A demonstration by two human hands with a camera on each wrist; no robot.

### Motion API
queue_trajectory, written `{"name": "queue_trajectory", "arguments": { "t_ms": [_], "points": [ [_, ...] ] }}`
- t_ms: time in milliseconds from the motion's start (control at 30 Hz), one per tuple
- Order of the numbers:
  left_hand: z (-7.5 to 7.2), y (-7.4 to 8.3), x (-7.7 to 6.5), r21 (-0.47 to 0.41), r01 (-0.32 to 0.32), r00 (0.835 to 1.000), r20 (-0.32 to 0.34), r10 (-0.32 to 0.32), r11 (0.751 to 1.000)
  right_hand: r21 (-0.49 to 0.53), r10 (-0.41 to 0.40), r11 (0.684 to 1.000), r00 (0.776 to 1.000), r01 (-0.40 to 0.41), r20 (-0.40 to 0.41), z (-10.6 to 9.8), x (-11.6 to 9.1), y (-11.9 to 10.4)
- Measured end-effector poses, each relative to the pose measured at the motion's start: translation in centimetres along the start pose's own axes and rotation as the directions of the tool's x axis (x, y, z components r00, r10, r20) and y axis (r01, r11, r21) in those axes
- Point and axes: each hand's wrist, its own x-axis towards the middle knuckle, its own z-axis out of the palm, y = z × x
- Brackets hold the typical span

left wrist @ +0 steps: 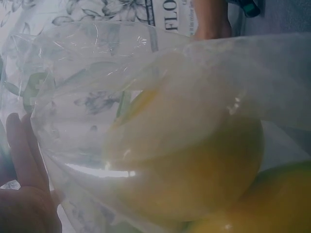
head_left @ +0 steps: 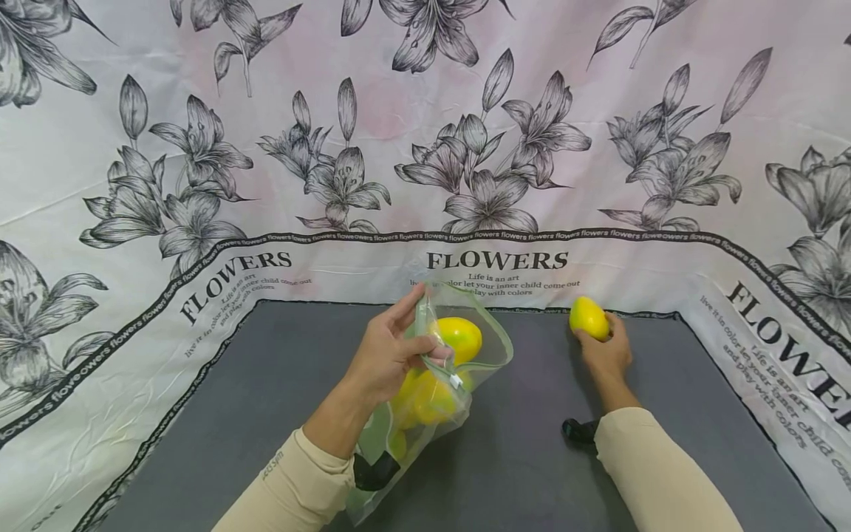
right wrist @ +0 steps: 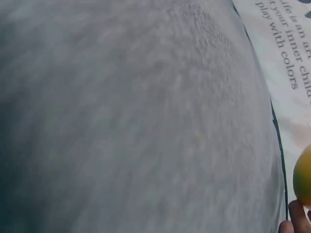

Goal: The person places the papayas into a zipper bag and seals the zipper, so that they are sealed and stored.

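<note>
My left hand (head_left: 382, 358) grips the rim of a clear zip bag (head_left: 488, 355), which has a pale green edge and a white slider. The bag's mouth gapes toward the right. One yellow mango-shaped fruit (head_left: 460, 340) shows near the mouth, and several more lie lower in the bag, blurred by the plastic. In the left wrist view, a large yellow fruit (left wrist: 194, 170) fills much of the bag beside my fingers. Away to the right, my right hand (head_left: 610, 353) holds another yellow mango-shaped fruit (head_left: 589, 318) between thumb and fingers, near the back edge of the dark surface.
A dark grey tabletop (head_left: 266, 414) lies under both arms. White cloth (head_left: 372, 273) printed with flowers and lettering borders it and rises behind as a backdrop. Black wrist devices (head_left: 580, 432) sit at both cuffs.
</note>
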Motion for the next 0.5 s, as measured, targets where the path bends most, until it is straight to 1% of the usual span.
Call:
{"name": "queue_trajectory", "arguments": {
  "t_ms": [100, 200, 367, 500],
  "points": [
    [0.0, -0.1, 0.0, -0.002, -0.004, 1.0, 0.003, 0.004, 1.0, 0.038, 0.021, 0.999, 1.0, -0.021, 0.006, -0.8, -0.3, 0.1],
    [0.1, -0.1, 0.0, -0.002, -0.003, 1.0, 0.005, 0.003, 1.0, 0.084, 0.02, 0.996, 1.0, -0.021, 0.016, -1.7, -0.8, 0.1],
    [0.2, -0.3, 0.0, 0.002, 0.002, 1.0, 0.007, -0.002, 1.0, 0.151, -0.016, 0.988, 1.0, 0.013, 0.023, -2.8, -1.5, -0.3],
    [0.3, -0.3, 0.0, 0.01, -0.004, 1.0, 0.007, 0.004, 1.0, 0.187, -0.049, 0.981, 0.999, 0.047, 0.005, -3.4, -1.8, -0.6]
  ]
}}
